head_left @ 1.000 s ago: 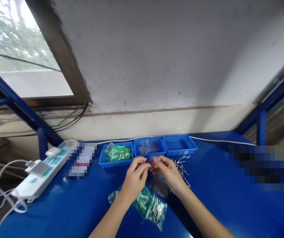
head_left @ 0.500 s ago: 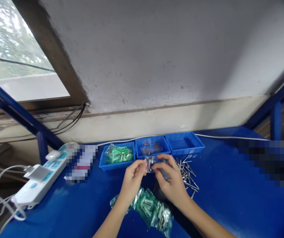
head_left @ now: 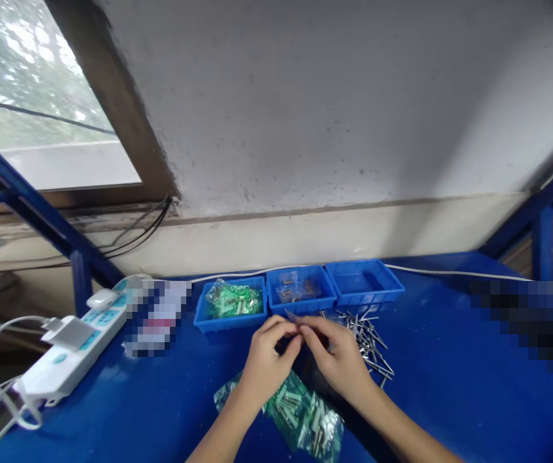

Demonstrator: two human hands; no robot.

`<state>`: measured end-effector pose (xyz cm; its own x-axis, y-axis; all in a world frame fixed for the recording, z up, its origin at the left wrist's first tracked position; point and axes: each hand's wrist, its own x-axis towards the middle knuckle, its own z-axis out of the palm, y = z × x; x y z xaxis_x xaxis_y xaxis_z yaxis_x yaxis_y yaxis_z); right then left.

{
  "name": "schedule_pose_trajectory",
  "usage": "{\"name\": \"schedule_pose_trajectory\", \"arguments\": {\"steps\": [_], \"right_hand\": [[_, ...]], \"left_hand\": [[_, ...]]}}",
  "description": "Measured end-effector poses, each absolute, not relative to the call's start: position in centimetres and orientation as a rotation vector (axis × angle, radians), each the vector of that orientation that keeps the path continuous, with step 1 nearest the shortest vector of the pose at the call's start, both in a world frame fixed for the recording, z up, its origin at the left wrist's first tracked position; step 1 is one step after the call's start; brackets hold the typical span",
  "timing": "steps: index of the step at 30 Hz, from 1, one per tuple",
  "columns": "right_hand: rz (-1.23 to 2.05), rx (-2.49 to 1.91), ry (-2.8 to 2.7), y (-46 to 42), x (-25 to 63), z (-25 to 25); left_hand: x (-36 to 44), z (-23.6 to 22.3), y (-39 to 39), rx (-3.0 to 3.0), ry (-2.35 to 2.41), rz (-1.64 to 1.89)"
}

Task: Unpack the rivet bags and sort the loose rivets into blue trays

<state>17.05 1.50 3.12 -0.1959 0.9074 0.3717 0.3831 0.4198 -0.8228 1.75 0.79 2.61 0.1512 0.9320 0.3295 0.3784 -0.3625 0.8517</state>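
Note:
My left hand (head_left: pixel 267 360) and my right hand (head_left: pixel 338 355) meet above the blue table, fingertips pinched together. Between them is a small clear plastic bag (head_left: pixel 292 315); only a corner shows, and its contents are hidden by my fingers. Below my hands lie green-tinted clear bags (head_left: pixel 289 405) holding light strips and metal pieces. Beside my right hand, thin metal rods (head_left: pixel 370 347) are spread in a loose pile. Just beyond my fingers stands the middle blue bin (head_left: pixel 327 305), with clear bags of small brownish parts (head_left: pixel 296 287) inside.
The left blue bin (head_left: pixel 204 320) contains green bags (head_left: pixel 235 299); the right blue bin (head_left: pixel 363 276) shows a bare bottom. A white power strip (head_left: pixel 64 363) with plugs and cables lies at the left, near a partly blurred white packet (head_left: pixel 170 305). A wall rises behind the table.
Both hands have closed in on each other, and the fingers now cover most of the small clear bag. The right hand's fingers have gone from spread to pinched. The view has shifted slightly.

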Motion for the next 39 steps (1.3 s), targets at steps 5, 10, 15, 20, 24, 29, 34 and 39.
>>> {"name": "schedule_pose_trajectory", "arguments": {"steps": [5,10,15,20,24,29,34,39], "right_hand": [[0.508,-0.961,-1.840,1.5,17.3,2.8],[0.425,-0.884,-1.874,1.7,17.7,2.9],[0.341,-1.051,-1.748,3.0,20.4,4.7],[0.438,-1.220,-2.112,4.5,24.1,5.1],[0.393,-1.261,-2.404,4.8,24.8,3.4],[0.238,-1.308,-2.429,4.9,23.3,2.6],[0.222,-1.172,-2.285,4.1,21.8,4.0],[0.175,-1.090,-2.241,2.2,19.3,4.1]], "left_hand": [[1.9,2.9,0.8,1.190,1.057,1.193],[1.7,3.9,1.2,1.402,1.257,1.193],[1.1,6.0,4.3,1.981,1.647,1.597],[1.9,5.5,4.4,2.474,1.664,1.207],[2.5,3.8,1.1,2.510,1.335,0.931],[1.3,2.7,-1.2,2.335,1.287,0.830],[0.8,2.3,-1.0,2.104,1.345,0.913],[0.7,2.1,-0.6,1.640,1.352,1.039]]}}
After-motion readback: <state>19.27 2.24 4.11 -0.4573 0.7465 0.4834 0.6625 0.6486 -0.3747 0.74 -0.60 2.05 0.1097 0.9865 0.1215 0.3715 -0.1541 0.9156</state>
